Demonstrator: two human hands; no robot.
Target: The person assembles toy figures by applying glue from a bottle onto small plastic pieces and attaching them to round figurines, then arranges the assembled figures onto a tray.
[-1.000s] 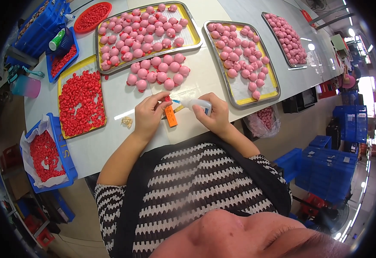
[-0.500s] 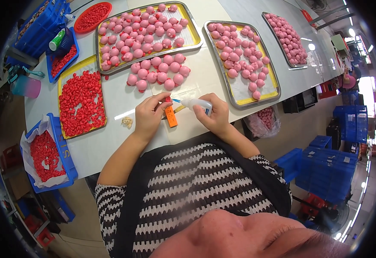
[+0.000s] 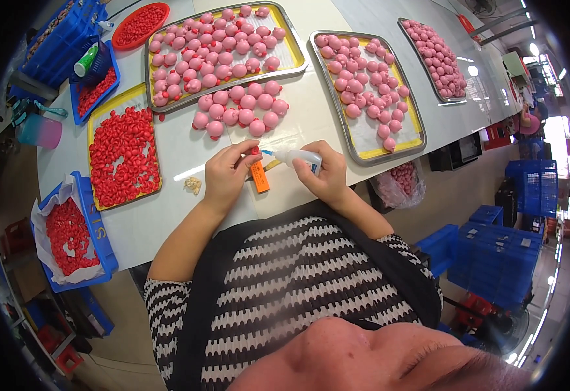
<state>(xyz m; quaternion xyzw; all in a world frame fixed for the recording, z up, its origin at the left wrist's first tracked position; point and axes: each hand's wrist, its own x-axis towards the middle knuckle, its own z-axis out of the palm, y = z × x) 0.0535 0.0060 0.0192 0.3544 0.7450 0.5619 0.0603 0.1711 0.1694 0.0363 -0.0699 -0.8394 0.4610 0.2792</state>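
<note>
A small red piece (image 3: 255, 150) is pinched between the thumb and fingers of my left hand (image 3: 227, 171). My right hand (image 3: 327, 174) is wrapped around a white squeeze bottle (image 3: 298, 157), tilted so its thin blue tip (image 3: 268, 152) points at the red piece, very close to it. Whether the tip touches cannot be made out. Just below, an orange box (image 3: 259, 179) lies on the table beside my left fingers. Beyond my hands sits a loose group of pink balls (image 3: 247, 102) with small red parts on them.
Metal-rimmed trays of pink balls (image 3: 219, 49) (image 3: 363, 81) stand at the back and right. On the left are a yellow tray of red pieces (image 3: 125, 156), a blue crate (image 3: 99, 225) and a red bowl (image 3: 141, 26). A beige lump (image 3: 193, 186) lies near my left wrist.
</note>
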